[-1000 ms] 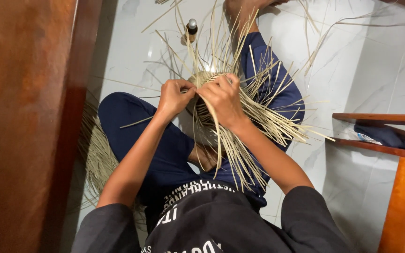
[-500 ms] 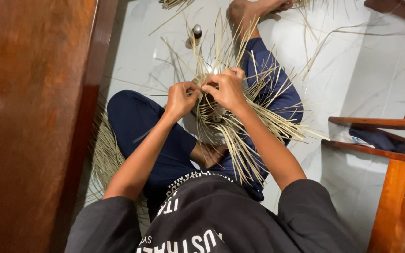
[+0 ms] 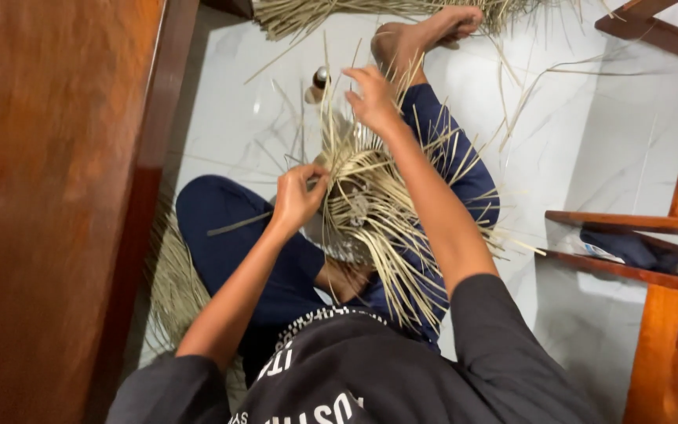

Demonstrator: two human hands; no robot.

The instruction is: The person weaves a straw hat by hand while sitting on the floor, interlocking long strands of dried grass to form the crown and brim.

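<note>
I sit on a white marble floor (image 3: 606, 141) in dark blue trousers with a half-woven bundle of pale straw strips (image 3: 370, 212) on my lap. My left hand (image 3: 298, 196) pinches the woven edge at its left side. Farther out, my right hand (image 3: 372, 98) is raised above the weave and pulls a single long straw strip upward between its fingers. Loose strip ends fan out in all directions over my right leg. My bare foot (image 3: 425, 35) rests near the top of the view.
A tall reddish wooden panel (image 3: 49, 196) fills the left side. Wooden furniture with a shelf (image 3: 629, 224) holding a dark cloth stands at right. More straw lies piled at the top (image 3: 315, 12) and by my left hip (image 3: 170, 290). A small dark-tipped tool (image 3: 319, 78) lies on the floor.
My right hand has lifted away from the weave and moved outward, drawing a strip up. The left hand stays on the weave's edge. The camera has tilted slightly.
</note>
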